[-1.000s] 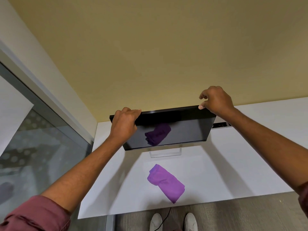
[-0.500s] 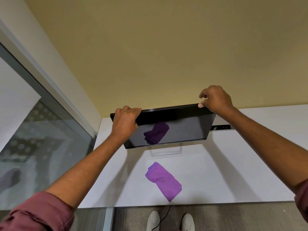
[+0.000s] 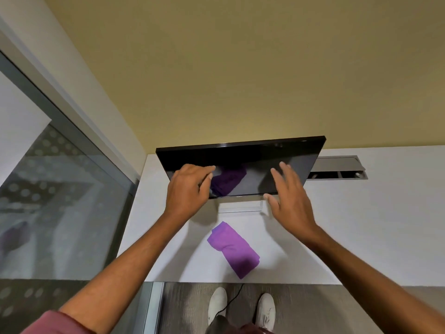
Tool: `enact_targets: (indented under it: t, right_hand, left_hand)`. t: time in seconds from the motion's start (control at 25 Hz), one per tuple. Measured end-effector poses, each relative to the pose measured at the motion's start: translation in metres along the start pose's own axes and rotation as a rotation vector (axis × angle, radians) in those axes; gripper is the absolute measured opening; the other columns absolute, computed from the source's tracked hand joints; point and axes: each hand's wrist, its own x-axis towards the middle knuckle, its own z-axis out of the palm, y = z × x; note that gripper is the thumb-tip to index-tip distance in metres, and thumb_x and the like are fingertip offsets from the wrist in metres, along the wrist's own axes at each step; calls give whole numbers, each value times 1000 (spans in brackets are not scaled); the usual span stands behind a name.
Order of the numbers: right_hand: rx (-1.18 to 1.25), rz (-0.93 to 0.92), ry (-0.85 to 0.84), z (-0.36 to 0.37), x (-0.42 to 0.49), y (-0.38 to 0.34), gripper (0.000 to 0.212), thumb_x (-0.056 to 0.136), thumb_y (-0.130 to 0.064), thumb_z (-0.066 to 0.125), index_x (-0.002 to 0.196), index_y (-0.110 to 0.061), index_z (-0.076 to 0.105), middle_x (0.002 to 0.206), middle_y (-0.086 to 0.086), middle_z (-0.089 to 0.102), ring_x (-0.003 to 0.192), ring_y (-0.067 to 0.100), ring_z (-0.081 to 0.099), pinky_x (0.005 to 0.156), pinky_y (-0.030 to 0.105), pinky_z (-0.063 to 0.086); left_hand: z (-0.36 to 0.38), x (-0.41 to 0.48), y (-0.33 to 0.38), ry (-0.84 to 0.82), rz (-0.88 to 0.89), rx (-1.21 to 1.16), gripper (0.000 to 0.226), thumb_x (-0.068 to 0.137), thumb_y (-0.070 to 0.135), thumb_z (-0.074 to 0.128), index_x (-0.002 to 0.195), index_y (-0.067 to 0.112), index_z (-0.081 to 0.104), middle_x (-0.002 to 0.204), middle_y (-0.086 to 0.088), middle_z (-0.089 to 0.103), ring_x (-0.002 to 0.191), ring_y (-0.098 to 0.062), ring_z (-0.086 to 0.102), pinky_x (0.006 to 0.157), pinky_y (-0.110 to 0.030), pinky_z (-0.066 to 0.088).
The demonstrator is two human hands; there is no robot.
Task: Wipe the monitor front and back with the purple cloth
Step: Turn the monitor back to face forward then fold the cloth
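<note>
Fingers of left hand (image 3: 187, 189): loosely bent, holding nothing.
Fingers of right hand (image 3: 290, 201): straight, spread, holding nothing.
Change: both hands have let go of the monitor (image 3: 252, 155) top edge and now hover before its screen.
Monitor: tilted forward, face toward the desk (image 3: 361, 237).
Purple cloth (image 3: 233, 249): untouched on the desk, between the forearms.
Meaning: adjusting looks finished; wiping not begun.
</note>
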Motion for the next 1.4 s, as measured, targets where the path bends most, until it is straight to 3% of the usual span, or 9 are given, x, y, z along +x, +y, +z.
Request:
enact_targets:
  t: [0.08,0.2,0.28,0.44,0.52,0.68,0.96,1.24,1.4]
  right_hand:
    - [28,-40,-158,32,-29,-6,81,103,-44,69,169,-15,31,180,8,15,166,28,14,131,45,29]
    - [73,-276,-228,84,-66,0,92,92,-53,80,162,-4,45,172,17,34,162,35,29,126,53,39]
    - [25,-306,-326,110,-85,1,97,92,-61,76,165,-9,39,174,14,32,162,36,29,124,52,42]
    - [-66,-386,-492,163,-115,-3,100,101,-62,57,173,-12,7,181,9,-2,167,26,-5,134,48,22]
    - [-67,-412,-538,184,-124,-2,107,98,-69,55,172,-10,5,181,11,-2,167,28,-4,134,47,18]
    - [-86,-441,-553,211,-134,-4,110,96,-81,49,171,-6,19,178,16,15,165,32,14,131,50,26]
    - [-103,-419,-558,232,-146,-4,110,97,-88,33,171,-8,19,180,14,9,166,34,11,133,53,21]
    - [-94,-449,-545,233,-145,-3,110,96,-89,36,171,-11,21,180,14,9,166,34,10,130,55,30]
    - [-63,-415,-451,230,-128,-13,101,101,-82,39,171,-11,23,180,13,13,167,32,10,131,54,28]
  left_hand:
    - [16,-20,-4,-141,-89,12,20,100,30,64,114,33,79,102,13,78,96,-14,65,75,-31,53]
    - [50,-48,-25,-409,-291,44,17,99,35,61,99,33,78,96,16,75,88,-9,64,63,-21,43]
    - [74,-67,-43,-557,-404,75,21,99,33,59,92,27,78,96,13,75,83,-10,63,59,-19,37]
    - [112,-99,-81,-847,-559,86,14,92,33,69,85,23,77,95,7,75,87,-18,67,73,-31,57]
    - [126,-107,-90,-916,-577,92,20,87,43,76,85,24,76,94,7,74,87,-17,69,77,-33,61]
    - [148,-116,-101,-941,-553,115,28,88,51,80,94,25,80,93,7,75,84,-11,68,71,-26,55]
    - [166,-114,-121,-1041,-581,70,18,89,40,80,94,22,81,91,6,75,84,-13,70,74,-28,58]
    - [169,-100,-132,-951,-467,159,11,94,39,70,93,30,77,105,12,75,96,-15,68,80,-26,53]
    - [163,-103,-135,-799,-538,50,13,99,40,65,94,31,75,96,15,72,92,-12,67,81,-27,49]
